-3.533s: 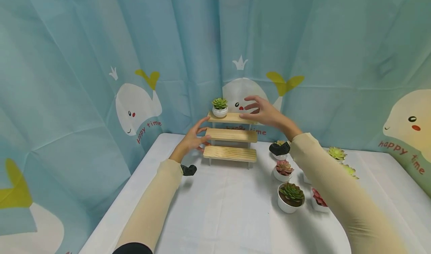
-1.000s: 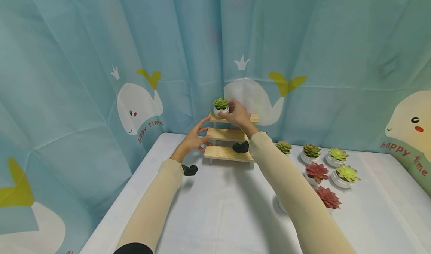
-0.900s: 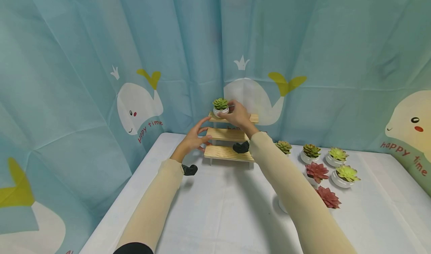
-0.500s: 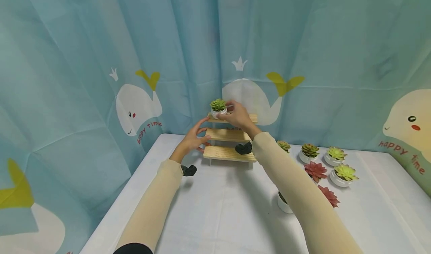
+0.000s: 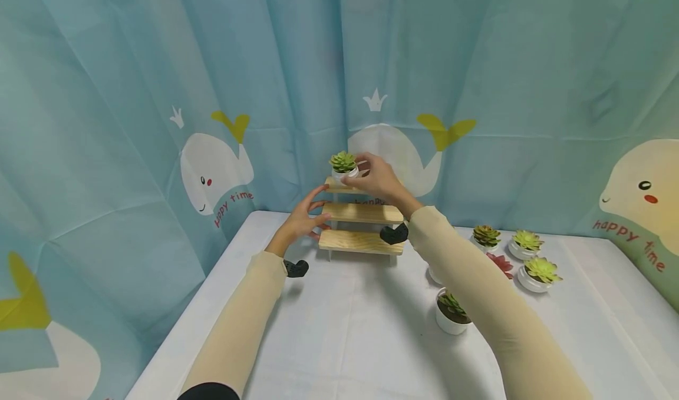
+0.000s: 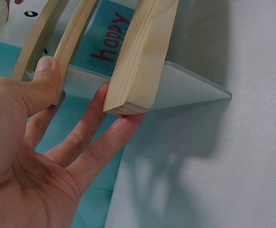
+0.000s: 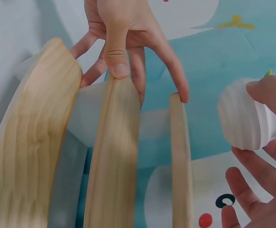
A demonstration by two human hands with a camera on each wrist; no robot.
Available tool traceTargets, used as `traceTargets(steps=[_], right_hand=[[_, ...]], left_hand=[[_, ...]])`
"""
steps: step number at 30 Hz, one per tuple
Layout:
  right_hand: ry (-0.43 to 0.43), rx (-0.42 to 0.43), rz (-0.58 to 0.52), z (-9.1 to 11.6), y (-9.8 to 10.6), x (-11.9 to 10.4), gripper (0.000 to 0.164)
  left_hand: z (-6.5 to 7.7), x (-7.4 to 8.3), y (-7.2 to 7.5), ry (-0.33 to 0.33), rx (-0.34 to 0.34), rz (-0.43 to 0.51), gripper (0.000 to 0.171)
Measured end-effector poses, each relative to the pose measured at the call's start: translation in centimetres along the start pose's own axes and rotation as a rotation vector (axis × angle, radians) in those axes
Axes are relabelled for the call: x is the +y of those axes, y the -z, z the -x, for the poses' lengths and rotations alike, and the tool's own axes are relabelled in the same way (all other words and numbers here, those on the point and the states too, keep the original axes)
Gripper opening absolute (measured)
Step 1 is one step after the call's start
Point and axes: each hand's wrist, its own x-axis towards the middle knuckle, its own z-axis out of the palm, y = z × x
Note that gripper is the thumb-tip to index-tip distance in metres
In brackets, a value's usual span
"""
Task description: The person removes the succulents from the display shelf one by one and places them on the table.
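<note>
A three-tier wooden display stand [image 5: 363, 213] stands on the table near the curtain. My left hand [image 5: 300, 218] holds its left side: in the left wrist view the thumb presses the middle board [image 6: 76, 35], and other fingers touch the ends of the boards. My right hand [image 5: 383, 179] pinches a small white pot with a green succulent [image 5: 343, 163] over the left part of the top board. From the right wrist, the ribbed white pot [image 7: 245, 114] shows between thumb and fingers, with a gap between it and the top board [image 7: 180, 156].
To the right of the stand are several potted succulents, among them a dark green one [image 5: 452, 314], a red one [image 5: 500, 264] and a light green one [image 5: 540, 273]. My right sleeve [image 5: 477, 288] partly hides some. A blue curtain [image 5: 297, 52] hangs behind the white table [image 5: 339, 329].
My right hand, empty and right of the pot at first, has moved left and pinched it. The pot has risen slightly from the top board. My left hand stays at the stand.
</note>
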Motion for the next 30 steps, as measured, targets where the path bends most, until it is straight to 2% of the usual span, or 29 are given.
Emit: traceTargets(steps=[6, 14, 22, 30], right_hand=[[0.014, -0.005, 0.027, 1.2, 1.2, -0.3, 0.065], [0.027, -0.025, 0.095, 3.3, 4.1, 0.4, 0.069], [0.01, -0.033, 0.122, 5.8, 6.9, 2.2, 0.074], [0.002, -0.06, 0.139, 9.2, 9.6, 4.3, 0.078]], left_hand=[[0.0, 0.2, -0.1, 0.013, 0.009, -0.01, 0.077], [-0.3, 0.1, 0.0, 0.009, 0.014, -0.012, 0.078], [-0.2, 0.0, 0.0, 0.002, 0.018, -0.014, 0.079], [-0.2, 0.0, 0.0, 0.004, 0.029, -0.02, 0.079]])
